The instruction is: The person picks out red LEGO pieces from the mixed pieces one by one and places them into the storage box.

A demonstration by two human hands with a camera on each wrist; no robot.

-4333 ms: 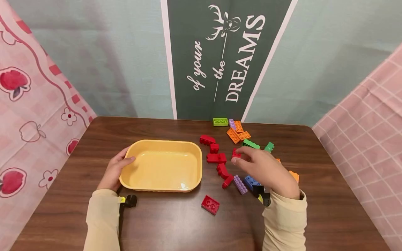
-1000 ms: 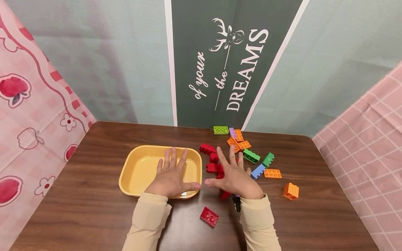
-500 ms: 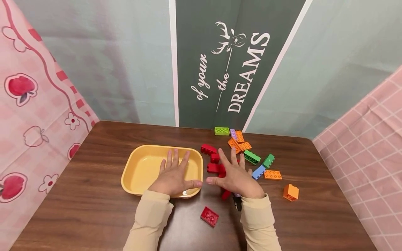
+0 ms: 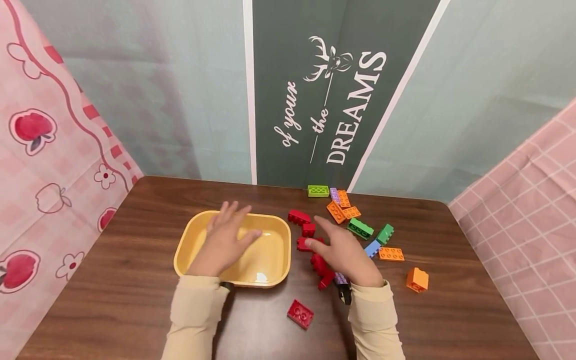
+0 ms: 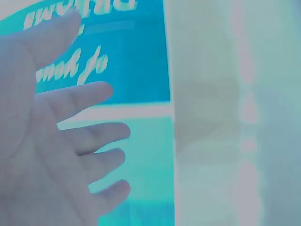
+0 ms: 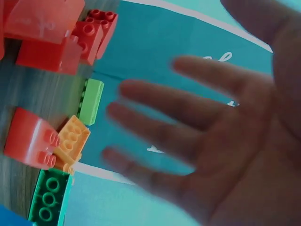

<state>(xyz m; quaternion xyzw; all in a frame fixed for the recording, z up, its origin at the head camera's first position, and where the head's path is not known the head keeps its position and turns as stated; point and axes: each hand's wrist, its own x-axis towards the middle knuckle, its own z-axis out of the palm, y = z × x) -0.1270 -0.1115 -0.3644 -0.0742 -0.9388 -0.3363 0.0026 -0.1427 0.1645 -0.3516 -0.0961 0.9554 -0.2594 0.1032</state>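
My left hand (image 4: 222, 245) hovers over the left part of a yellow tray (image 4: 267, 255), fingers extended and holding nothing. In the left wrist view its spread fingers (image 5: 101, 134) show against the backdrop, palm bare. My right hand (image 4: 344, 252) is above a cluster of red toy building bricks, its thumb overlapping one red brick (image 4: 304, 244) in the head view. Seen from the right wrist, the palm (image 6: 254, 155) is bare and the fingers are apart. A purple brick (image 4: 342, 278) peeks out beneath that wrist.
Nearest me on the wooden table (image 4: 252, 325) lies a single red brick (image 4: 300, 314). Behind the right hand are a lime brick (image 4: 318, 191), several orange bricks and a green brick (image 4: 360, 228). Further right are a blue brick (image 4: 372, 248) and an orange block (image 4: 417, 280).
Earlier, the left hand held the tray's left rim and the right hand was at a red brick. Both then spread over tray and bricks; now the left has shifted left and both have turned.
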